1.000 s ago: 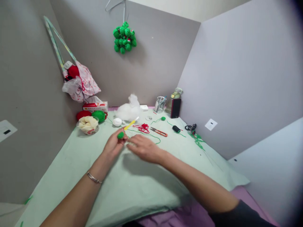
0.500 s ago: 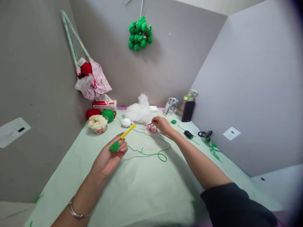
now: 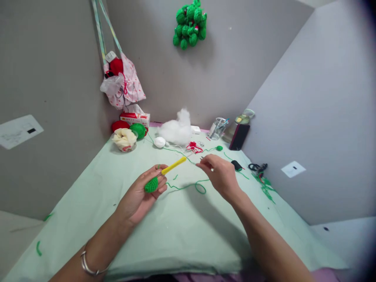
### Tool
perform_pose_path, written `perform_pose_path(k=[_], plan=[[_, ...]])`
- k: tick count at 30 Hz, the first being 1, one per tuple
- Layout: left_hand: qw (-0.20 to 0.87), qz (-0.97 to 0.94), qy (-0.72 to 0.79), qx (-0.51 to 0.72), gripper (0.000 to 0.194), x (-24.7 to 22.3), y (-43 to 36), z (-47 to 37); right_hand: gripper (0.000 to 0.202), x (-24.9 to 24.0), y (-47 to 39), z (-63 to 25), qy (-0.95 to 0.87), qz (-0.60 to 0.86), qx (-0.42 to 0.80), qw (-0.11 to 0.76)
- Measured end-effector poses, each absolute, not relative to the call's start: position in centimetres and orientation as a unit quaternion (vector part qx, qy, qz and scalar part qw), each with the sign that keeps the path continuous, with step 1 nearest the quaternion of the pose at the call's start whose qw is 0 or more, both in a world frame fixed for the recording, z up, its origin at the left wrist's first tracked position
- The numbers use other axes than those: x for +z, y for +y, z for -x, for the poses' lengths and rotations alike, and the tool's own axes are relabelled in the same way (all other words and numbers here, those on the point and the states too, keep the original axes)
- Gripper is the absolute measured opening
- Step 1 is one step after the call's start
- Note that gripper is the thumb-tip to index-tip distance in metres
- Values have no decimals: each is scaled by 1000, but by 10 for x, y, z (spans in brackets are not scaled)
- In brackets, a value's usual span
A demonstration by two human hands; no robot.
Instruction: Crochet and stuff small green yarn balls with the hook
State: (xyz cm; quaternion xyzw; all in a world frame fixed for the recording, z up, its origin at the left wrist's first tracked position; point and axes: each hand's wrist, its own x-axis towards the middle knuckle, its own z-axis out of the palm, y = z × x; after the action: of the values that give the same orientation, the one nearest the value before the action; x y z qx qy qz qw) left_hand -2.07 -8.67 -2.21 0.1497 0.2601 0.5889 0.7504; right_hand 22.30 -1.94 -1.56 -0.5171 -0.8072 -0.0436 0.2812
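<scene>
Yellow crochet hook [image 3: 174, 166], green piece [image 3: 151, 185].

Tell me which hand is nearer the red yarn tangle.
Right. The right hand is just in front of the red yarn tangle, slightly right of it; the left hand is farther off, in front and to the left.

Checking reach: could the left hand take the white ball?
Probably not without freeing fingers: the left hand holds the green crocheted piece and yellow tool, though the white ball lies close.

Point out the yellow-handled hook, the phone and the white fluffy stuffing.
Yellow-handled hook [image 3: 174, 166]: head view, middle of the handle.
Phone [image 3: 239, 137]: head view, middle of its dark face.
White stuffing [image 3: 175, 131]: head view, lower body.
</scene>
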Motion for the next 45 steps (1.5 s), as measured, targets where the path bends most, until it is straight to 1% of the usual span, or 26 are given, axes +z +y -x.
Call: perform_pose_path(k=[2,3,5,6,7,9,12,16,18,22,23,24,26,27,28,30,32,33,35,36,38,39,40,42,45], plan=[[749,-155,259,589,8,-19,-102,15,26,-18,-40,-227,-808,505,-27,304],[751,-162,260,586,8,-18,-110,12,23,-20,-46,-228,-814,497,-6,300],[758,-187,262,567,7,-14,-125,4,10,-25,-49,-227,-836,477,39,269],[765,-211,264,548,9,-13,-130,-1,10,-29,-47,-224,-848,467,55,244],[773,-238,263,525,12,-12,-135,-7,15,-33,-43,-220,-857,459,61,225],[791,-293,259,471,16,-13,-139,-17,18,-43,-31,-209,-871,449,63,191],[808,-338,256,409,18,-19,-140,-29,23,-60,-13,-189,-886,437,64,143],[828,-349,255,357,22,-27,-142,-34,10,-74,5,-174,-890,441,59,103],[839,-353,250,331,24,-29,-146,-33,13,-69,15,-180,-878,464,47,107],[846,-358,240,313,25,-29,-152,-31,32,-38,31,-217,-823,545,-3,161],[845,-356,243,318,25,-28,-153,-31,34,-30,30,-228,-808,562,-16,174],[843,-352,245,326,25,-27,-153,-31,32,-24,26,-239,-796,575,-25,186],[837,-337,247,353,23,-24,-153,-30,15,-17,8,-254,-777,594,-28,205],[833,-326,246,374,21,-23,-152,-30,14,-18,-5,-259,-769,602,-21,213],[827,-308,246,400,19,-22,-151,-29,23,-20,-20,-261,-761,610,-10,220],[811,-259,251,460,16,-19,-147,-28,28,-27,-54,-260,-750,616,20,241],[790,-212,262,512,14,-18,-143,-28,31,-33,-86,-253,-753,596,81,266],[779,-204,270,527,14,-18,-141,-28,31,-34,-100,-247,-735,563,190,327],[762,-234,291,529,15,-20,-139,-31,32,-36,-122,-233,-659,492,392,414],[754,-265,301,520,16,-21,-139,-33,35,-37,-130,-225,-625,452,463,436],[734,-331,310,506,16,-23,-141,-36,51,-39,-140,-208,-579,373,548,474],[722,-358,310,504,17,-24,-142,-37,50,-41,-143,-200,-559,349,566,495],[712,-377,307,507,17,-24,-143,-38,42,-43,-146,-191,-540,331,565,528],[698,-392,307,515,18,-24,-145,-38,28,-47,-149,-176,-515,324,535,586],[694,-365,331,525,19,-21,-146,-36,21,-49,-152,-161,-522,337,470,627]])
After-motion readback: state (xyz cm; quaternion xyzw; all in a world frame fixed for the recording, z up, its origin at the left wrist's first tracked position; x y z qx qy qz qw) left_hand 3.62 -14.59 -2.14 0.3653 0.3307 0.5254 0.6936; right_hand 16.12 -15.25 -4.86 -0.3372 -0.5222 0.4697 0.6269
